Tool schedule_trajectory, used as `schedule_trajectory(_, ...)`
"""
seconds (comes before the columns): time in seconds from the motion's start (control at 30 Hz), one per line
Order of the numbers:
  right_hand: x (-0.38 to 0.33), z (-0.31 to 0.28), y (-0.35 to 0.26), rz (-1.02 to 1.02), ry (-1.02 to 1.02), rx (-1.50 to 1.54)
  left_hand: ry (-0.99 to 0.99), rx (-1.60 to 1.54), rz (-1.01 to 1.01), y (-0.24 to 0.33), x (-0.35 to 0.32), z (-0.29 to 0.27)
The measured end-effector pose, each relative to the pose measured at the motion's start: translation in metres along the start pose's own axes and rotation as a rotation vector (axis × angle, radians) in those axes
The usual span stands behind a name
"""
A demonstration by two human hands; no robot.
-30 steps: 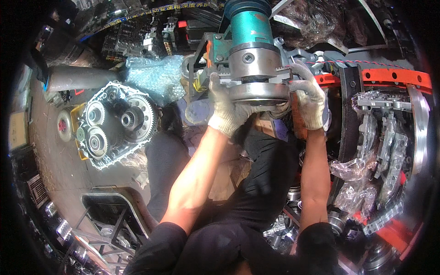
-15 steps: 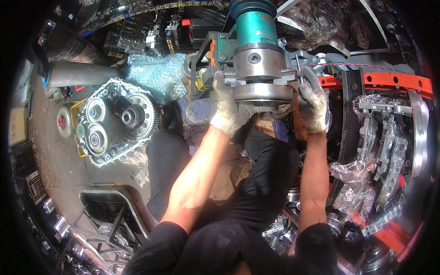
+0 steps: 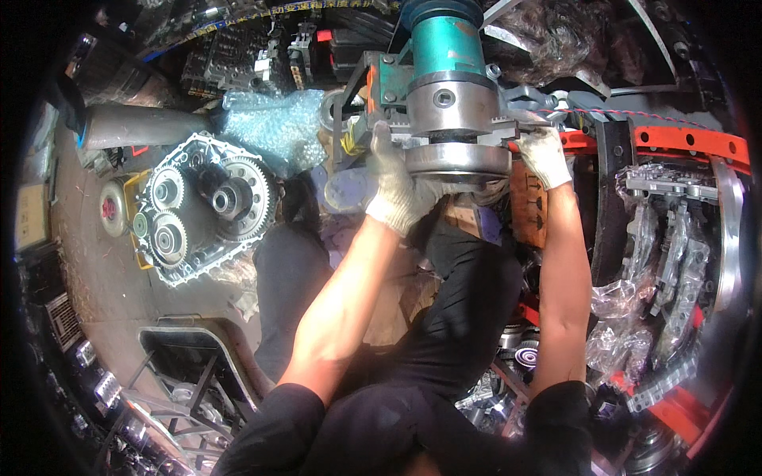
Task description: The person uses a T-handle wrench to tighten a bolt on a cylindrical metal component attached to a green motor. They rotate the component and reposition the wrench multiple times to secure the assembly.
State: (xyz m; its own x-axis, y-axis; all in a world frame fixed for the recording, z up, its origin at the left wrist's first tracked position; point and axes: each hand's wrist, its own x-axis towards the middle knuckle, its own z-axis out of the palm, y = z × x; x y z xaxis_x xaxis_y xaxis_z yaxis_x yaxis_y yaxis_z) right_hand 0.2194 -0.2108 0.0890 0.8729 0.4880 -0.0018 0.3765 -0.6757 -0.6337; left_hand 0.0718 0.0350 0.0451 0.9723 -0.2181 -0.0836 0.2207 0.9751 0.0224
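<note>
A steel chuck (image 3: 452, 105) hangs under a green cylindrical machine body (image 3: 448, 46), with a square socket in its front. Below its jaws is a shiny round metal part (image 3: 458, 161). My left hand (image 3: 397, 178), in a whitish knit glove, grips that part from the left, its thumb pointing up and its fingers partly hidden beneath. Beside the chuck's right side, my gloved right hand (image 3: 543, 156) is closed around a dark metal bar (image 3: 540, 125), which now lies roughly level. Whether the bar engages the chuck cannot be made out.
On the left stands an open gear housing (image 3: 194, 208) with several gears. Bubble wrap (image 3: 274, 127) lies behind it. An orange-red metal beam (image 3: 667, 140) runs along the right, near plastic-wrapped metal parts (image 3: 675, 254). A black-framed stool (image 3: 198, 349) is at lower left.
My right hand has moved slightly up and turned; the bar has swung from upright to nearly level. My left hand keeps its grip on the round metal part.
</note>
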Motion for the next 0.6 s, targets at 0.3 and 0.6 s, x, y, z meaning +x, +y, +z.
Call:
schedule_trajectory(0.3, -0.022, 0.007, -0.02, -0.044, -0.093, -0.542, 0.005, 0.005, -0.022, 0.0, -0.001, -0.005)
schedule_trajectory(0.6, -0.066, -0.016, -0.101, 0.272, 0.243, 0.497, 0.019, -0.04, -0.017, -0.003, 0.0, -0.006)
